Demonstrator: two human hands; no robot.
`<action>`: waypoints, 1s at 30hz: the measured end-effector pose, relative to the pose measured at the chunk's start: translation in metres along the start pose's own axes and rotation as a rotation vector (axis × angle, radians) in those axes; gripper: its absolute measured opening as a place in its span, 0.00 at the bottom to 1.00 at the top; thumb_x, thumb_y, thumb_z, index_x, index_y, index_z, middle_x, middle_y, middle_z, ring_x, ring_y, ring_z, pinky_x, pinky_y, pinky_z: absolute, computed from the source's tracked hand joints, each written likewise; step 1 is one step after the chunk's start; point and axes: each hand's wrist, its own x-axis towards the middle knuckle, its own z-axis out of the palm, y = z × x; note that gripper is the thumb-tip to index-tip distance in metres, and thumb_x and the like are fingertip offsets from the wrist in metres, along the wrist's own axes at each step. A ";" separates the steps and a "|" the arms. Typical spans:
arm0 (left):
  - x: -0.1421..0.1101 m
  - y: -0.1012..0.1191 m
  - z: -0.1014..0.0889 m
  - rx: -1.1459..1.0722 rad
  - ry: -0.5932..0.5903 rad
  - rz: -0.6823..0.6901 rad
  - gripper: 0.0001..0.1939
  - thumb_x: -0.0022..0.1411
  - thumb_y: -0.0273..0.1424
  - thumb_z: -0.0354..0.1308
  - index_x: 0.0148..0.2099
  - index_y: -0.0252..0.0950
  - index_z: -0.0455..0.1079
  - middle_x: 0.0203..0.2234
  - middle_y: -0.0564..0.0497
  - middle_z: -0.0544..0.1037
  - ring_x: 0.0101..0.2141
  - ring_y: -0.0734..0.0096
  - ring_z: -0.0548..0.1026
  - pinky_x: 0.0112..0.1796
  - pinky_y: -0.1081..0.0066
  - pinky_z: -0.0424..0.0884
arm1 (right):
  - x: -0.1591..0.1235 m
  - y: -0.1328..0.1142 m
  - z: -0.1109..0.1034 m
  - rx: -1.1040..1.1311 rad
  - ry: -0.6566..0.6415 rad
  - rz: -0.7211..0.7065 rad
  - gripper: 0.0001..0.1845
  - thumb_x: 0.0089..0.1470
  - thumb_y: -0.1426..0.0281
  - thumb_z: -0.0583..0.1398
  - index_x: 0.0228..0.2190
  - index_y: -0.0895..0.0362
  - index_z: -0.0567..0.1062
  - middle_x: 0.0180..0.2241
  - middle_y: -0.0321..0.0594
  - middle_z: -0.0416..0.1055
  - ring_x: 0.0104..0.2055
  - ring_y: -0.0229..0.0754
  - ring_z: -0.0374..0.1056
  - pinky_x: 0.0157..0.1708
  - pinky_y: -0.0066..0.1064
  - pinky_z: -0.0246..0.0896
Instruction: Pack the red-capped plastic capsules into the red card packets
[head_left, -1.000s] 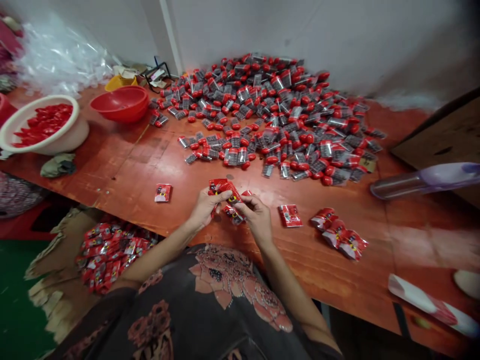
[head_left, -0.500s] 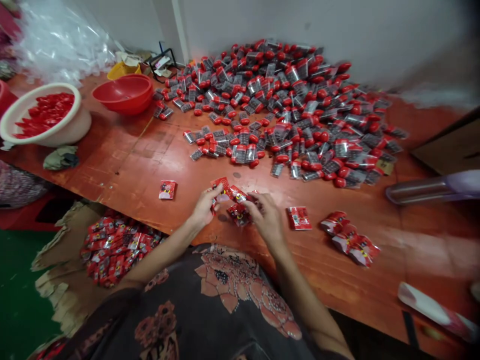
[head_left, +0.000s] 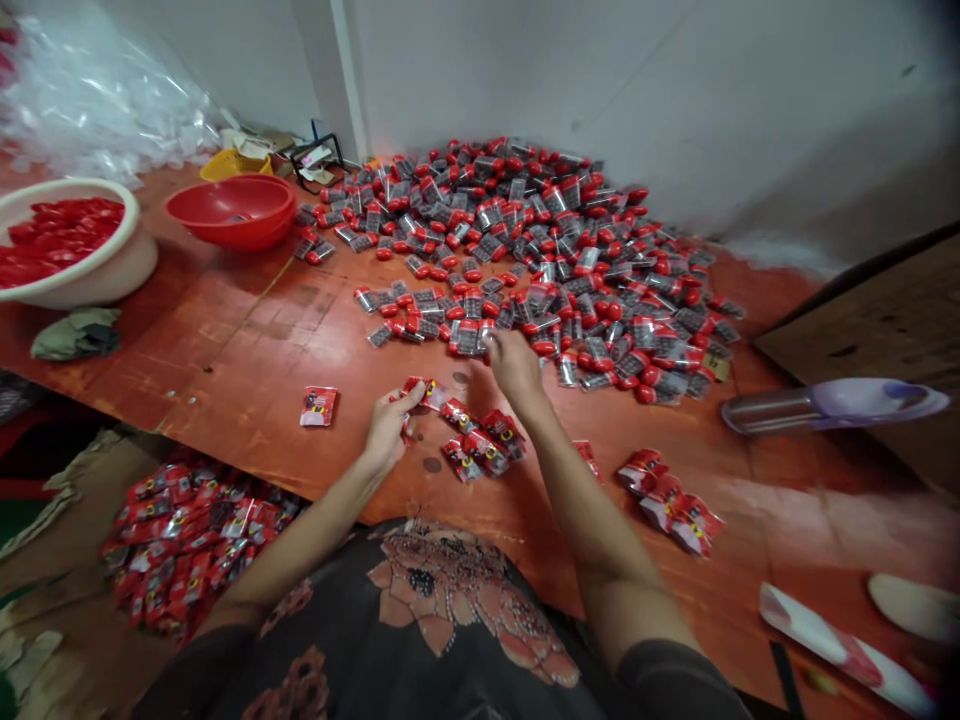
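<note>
My left hand [head_left: 388, 428] is closed on a red printed packet [head_left: 429, 392] with a clear part, held just above the table. My right hand [head_left: 517, 372] reaches to the near edge of a pile of small clear containers [head_left: 555, 240] with dark contents and red rounded ends. Its fingers are curled at one container [head_left: 472, 337] there; the fingertips are partly hidden. Between my hands and nearer to me lies a loose group of filled red packets [head_left: 482, 447]. A single red packet [head_left: 319, 406] lies flat left of my left hand.
Right of my forearm lie a partly hidden packet [head_left: 589, 460] and a row of filled packets [head_left: 670, 503]. A metal scoop [head_left: 772, 408] points in from a cardboard box [head_left: 870, 350]. At left stand a white basin [head_left: 135, 240] and a red bowl [head_left: 229, 222]. Many packets [head_left: 187, 540] fill a carton below.
My right hand has left the packets and moved forward to the pile's edge. My left hand keeps its packet. Filled packets now lie uncovered on the table between my hands.
</note>
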 end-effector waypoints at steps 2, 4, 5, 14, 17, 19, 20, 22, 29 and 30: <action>0.003 0.002 0.003 -0.099 -0.008 -0.052 0.22 0.39 0.40 0.74 0.27 0.31 0.69 0.19 0.54 0.72 0.19 0.80 0.71 0.11 0.81 0.46 | 0.020 0.005 0.005 -0.169 0.030 0.104 0.19 0.60 0.64 0.56 0.48 0.62 0.74 0.48 0.58 0.70 0.47 0.55 0.70 0.44 0.42 0.62; 0.004 0.004 0.005 -0.182 -0.013 -0.109 0.21 0.38 0.38 0.75 0.28 0.32 0.69 0.20 0.55 0.72 0.21 0.80 0.72 0.11 0.83 0.46 | 0.031 0.008 0.012 -0.243 -0.035 0.161 0.20 0.57 0.63 0.59 0.48 0.63 0.74 0.49 0.59 0.67 0.47 0.57 0.69 0.44 0.43 0.62; 0.004 0.005 0.006 -0.214 -0.017 -0.135 0.21 0.38 0.36 0.75 0.29 0.32 0.69 0.21 0.55 0.73 0.21 0.81 0.73 0.11 0.83 0.46 | 0.033 0.009 0.016 -0.251 -0.063 0.175 0.20 0.56 0.64 0.60 0.48 0.62 0.74 0.49 0.59 0.67 0.47 0.57 0.69 0.44 0.43 0.62; 0.000 0.014 0.006 -0.297 0.005 -0.202 0.15 0.47 0.33 0.73 0.31 0.33 0.69 0.25 0.53 0.75 0.22 0.83 0.73 0.11 0.86 0.46 | -0.002 0.009 0.020 0.113 0.068 0.126 0.21 0.56 0.68 0.56 0.51 0.60 0.70 0.47 0.52 0.73 0.47 0.52 0.68 0.47 0.45 0.62; 0.000 0.014 0.004 -0.296 0.016 -0.167 0.15 0.47 0.33 0.72 0.31 0.34 0.70 0.25 0.52 0.75 0.22 0.82 0.74 0.11 0.85 0.46 | -0.050 -0.009 0.013 0.517 0.097 0.075 0.28 0.59 0.64 0.53 0.60 0.55 0.62 0.47 0.48 0.73 0.43 0.48 0.70 0.42 0.43 0.67; 0.000 0.015 0.005 -0.290 0.013 -0.145 0.15 0.47 0.34 0.72 0.31 0.34 0.70 0.25 0.51 0.75 0.23 0.80 0.74 0.11 0.84 0.46 | -0.083 -0.025 0.009 0.734 0.023 0.088 0.29 0.58 0.64 0.54 0.61 0.51 0.63 0.46 0.45 0.73 0.40 0.46 0.71 0.38 0.41 0.69; -0.001 0.015 0.006 -0.283 0.009 -0.136 0.16 0.46 0.35 0.73 0.31 0.34 0.70 0.25 0.51 0.75 0.23 0.80 0.74 0.11 0.84 0.46 | -0.097 -0.032 0.007 0.811 0.005 0.101 0.28 0.58 0.64 0.55 0.60 0.49 0.64 0.47 0.45 0.73 0.41 0.46 0.71 0.37 0.41 0.70; -0.004 0.015 0.009 -0.261 -0.011 -0.122 0.18 0.45 0.36 0.73 0.32 0.33 0.70 0.27 0.51 0.76 0.25 0.79 0.75 0.12 0.84 0.46 | -0.116 -0.042 0.005 0.894 -0.011 0.117 0.28 0.57 0.64 0.57 0.59 0.47 0.65 0.47 0.43 0.73 0.43 0.46 0.71 0.41 0.43 0.70; -0.013 0.013 0.017 -0.188 -0.056 -0.080 0.22 0.43 0.42 0.73 0.31 0.33 0.68 0.27 0.50 0.77 0.25 0.77 0.75 0.12 0.83 0.46 | -0.120 -0.038 0.005 0.790 0.012 0.062 0.26 0.56 0.63 0.59 0.57 0.45 0.69 0.41 0.41 0.72 0.41 0.44 0.68 0.46 0.46 0.66; -0.013 0.012 0.017 -0.177 -0.056 -0.064 0.22 0.43 0.43 0.72 0.31 0.33 0.68 0.27 0.50 0.76 0.25 0.77 0.75 0.12 0.83 0.46 | -0.120 -0.037 0.004 0.777 0.010 0.042 0.25 0.56 0.64 0.59 0.56 0.45 0.69 0.41 0.41 0.72 0.41 0.44 0.68 0.46 0.45 0.66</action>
